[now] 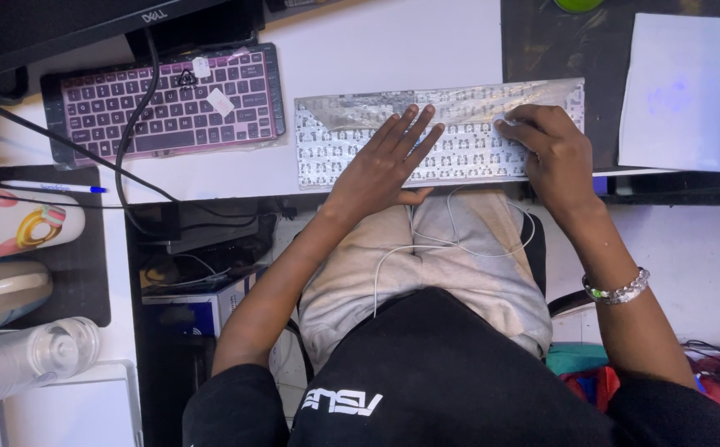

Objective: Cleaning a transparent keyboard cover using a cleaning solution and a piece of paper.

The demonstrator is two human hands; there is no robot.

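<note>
While both hands rest on it, the bare keyboard plate lies flat near the front edge of the white desk, its long side running left to right, straight ahead of the seated person. It has no keycaps; rows of small switch mounts show across it, and a clear film strip covers its far edge.

Left hand lies palm down on the middle of the plate, fingers stretched out and slightly fanned toward the far edge, thumb tucked at the near edge. It grips nothing; it only presses flat.

Right hand sits on the plate's right end, fingers curled with the tips down on the film near the upper rows. Whether it pinches the film or just presses it, I cannot tell. A silver bracelet circles that wrist.

Left of the plate, apart from it, sits a purple keyboard with a black cable across it. White paper lies to the right. A white cord crosses the lap.
</note>
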